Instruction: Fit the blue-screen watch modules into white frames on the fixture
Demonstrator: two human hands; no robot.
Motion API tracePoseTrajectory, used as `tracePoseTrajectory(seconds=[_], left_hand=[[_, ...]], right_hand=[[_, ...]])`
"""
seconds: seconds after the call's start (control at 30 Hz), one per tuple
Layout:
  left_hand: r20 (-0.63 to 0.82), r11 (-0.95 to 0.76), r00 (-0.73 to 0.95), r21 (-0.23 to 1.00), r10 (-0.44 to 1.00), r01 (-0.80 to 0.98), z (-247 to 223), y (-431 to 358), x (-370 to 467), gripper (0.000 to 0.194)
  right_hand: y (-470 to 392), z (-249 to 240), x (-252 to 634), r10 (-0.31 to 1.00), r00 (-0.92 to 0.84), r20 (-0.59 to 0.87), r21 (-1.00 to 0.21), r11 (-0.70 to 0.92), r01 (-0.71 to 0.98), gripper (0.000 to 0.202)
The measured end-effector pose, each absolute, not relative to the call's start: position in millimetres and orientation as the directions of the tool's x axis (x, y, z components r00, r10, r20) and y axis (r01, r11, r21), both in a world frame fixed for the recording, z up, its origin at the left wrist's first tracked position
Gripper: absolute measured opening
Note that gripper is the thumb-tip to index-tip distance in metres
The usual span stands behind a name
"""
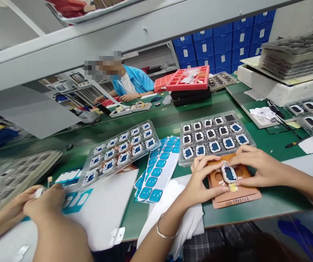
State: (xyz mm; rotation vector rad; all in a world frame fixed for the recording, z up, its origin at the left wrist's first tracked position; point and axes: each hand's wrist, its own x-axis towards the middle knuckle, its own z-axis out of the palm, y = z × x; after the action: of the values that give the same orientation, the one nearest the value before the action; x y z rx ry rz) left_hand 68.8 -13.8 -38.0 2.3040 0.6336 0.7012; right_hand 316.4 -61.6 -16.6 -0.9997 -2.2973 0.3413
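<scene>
Together, both hands (200, 182) (260, 168) clamp a rounded, white-rimmed part (229, 174) atop a smooth orange-brown plate (243, 194).

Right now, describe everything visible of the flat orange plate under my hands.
The flat orange plate looks like layered plastic, with rounded corners, round recesses and dark lettering along its near edge. It lies on the green table. Your left hand and right hand grasp a white and blue part over it; finger contact is unclear.
</scene>
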Motion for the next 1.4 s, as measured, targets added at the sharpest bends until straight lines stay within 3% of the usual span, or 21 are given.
tracePoseTrajectory(seconds=[0.13, 0.23, 0.4, 0.53, 0.7, 0.83, 1.07, 1.17, 1.23, 1.3, 1.4], left_hand=[[0.269, -0.729, 0.819, 0.640, 0.507, 0.241, -38.8, -15.5, 69.4, 0.089], [0.288, -0.773, 0.832, 0.588, 0.475, 0.238, -40.3, -17.4, 69.7, 0.097], [0.362, -0.788, 0.796, 0.576, 0.486, 0.219, -43.5, -16.7, 67.8, 0.084], [0.369, -0.792, 0.778, 0.556, 0.508, 0.254, -44.7, -15.9, 66.7, 0.080], [0.389, -0.821, 0.773, 0.496, 0.501, 0.282, -42.3, -16.0, 66.0, 0.057], [0.418, -0.908, 0.832, 0.358, 0.364, 0.217, -39.7, -15.3, 65.8, 0.034], [0.430, -0.935, 0.847, 0.297, 0.311, 0.193, -38.0, -14.4, 67.1, 0.036], [0.462, -0.937, 0.833, 0.301, 0.305, 0.176, -37.9, -15.1, 68.6, 0.034], [0.461, -0.934, 0.831, 0.312, 0.310, 0.175, -38.3, -15.3, 69.3, 0.033], [0.437, -0.926, 0.840, 0.328, 0.322, 0.184, -38.9, -15.0, 69.6, 0.034], [0.400, -0.917, 0.853, 0.347, 0.335, 0.197, -40.1, -13.7, 69.3, 0.035]], right_hand=[[-61.0, -20.6, 312.6, 0.770, -0.465, 0.437, -0.595, 0.635, 0.493, 0.042], [-58.9, -26.1, 311.0, 0.801, -0.424, 0.422, -0.779, 0.559, 0.283, 0.052], [-52.9, -29.8, 316.3, 0.886, -0.360, 0.293, -0.955, 0.293, -0.054, 0.057], [-48.9, -27.2, 319.2, 0.932, -0.336, 0.134, -0.966, 0.048, -0.253, 0.059], [-45.8, -24.0, 320.2, 0.945, -0.317, 0.083, -0.947, -0.024, -0.322, 0.058], [-44.5, -23.1, 321.9, 0.951, -0.301, 0.068, -0.945, -0.035, -0.324, 0.054], [-37.4, -27.3, 330.0, 0.981, -0.177, 0.078, -0.983, 0.047, -0.175, 0.056], [-24.1, -34.9, 346.0, 0.982, -0.043, 0.186, -0.976, 0.189, 0.104, 0.056], [-9.4, -37.9, 359.0, 0.950, 0.026, 0.311, -0.865, 0.272, 0.422, 0.056], [10.3, -36.8, 370.2, 0.920, 0.024, 0.391, -0.637, 0.251, 0.729, 0.056], [45.5, -28.1, 379.8, 0.930, 0.009, 0.368, -0.337, 0.125, 0.933, 0.056]])
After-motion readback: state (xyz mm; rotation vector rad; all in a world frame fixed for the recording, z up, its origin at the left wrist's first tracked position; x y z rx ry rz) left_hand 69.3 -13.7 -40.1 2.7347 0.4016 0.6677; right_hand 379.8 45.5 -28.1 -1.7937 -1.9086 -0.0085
